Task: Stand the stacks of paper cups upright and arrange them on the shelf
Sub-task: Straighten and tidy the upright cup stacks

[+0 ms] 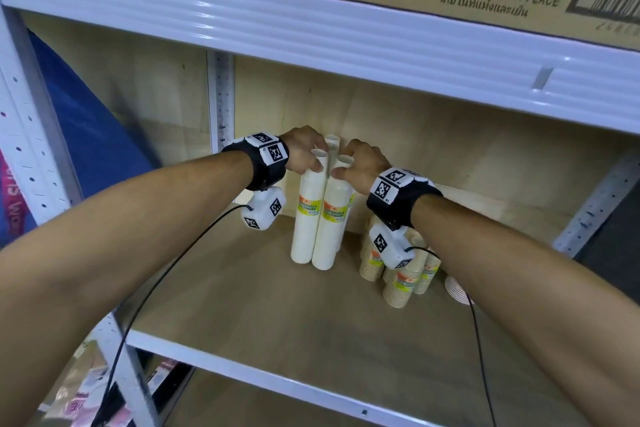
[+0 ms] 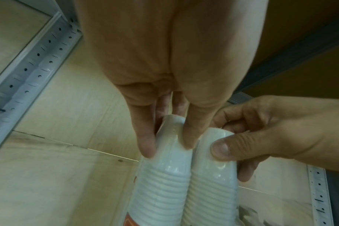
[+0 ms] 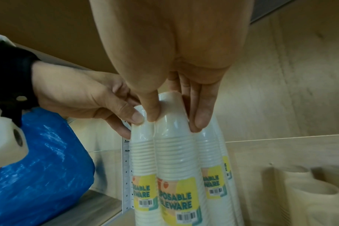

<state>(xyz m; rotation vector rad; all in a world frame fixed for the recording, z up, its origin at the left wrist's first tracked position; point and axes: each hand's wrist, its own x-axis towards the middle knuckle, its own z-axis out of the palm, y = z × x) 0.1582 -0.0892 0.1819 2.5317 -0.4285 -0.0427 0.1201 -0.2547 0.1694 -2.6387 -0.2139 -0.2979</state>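
Both hands are pinching tops of upright white cup stacks [image 1: 313, 218] at the shelf's [image 1: 242, 291] twelve o'clock: left hand [image 1: 304, 152], right hand [image 1: 360, 163]. Light, slippery-wrapped, tippy; grasping mid-height is advisable.

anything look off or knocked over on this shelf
The white cup stacks both hands hold stand upright. At the right, one white stack lies on its side on the shelf beside the brown cup stacks.

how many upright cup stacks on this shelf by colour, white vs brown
white stacks: 4
brown stacks: at least 3 (partly hidden, so there may be more)
total: at least 7
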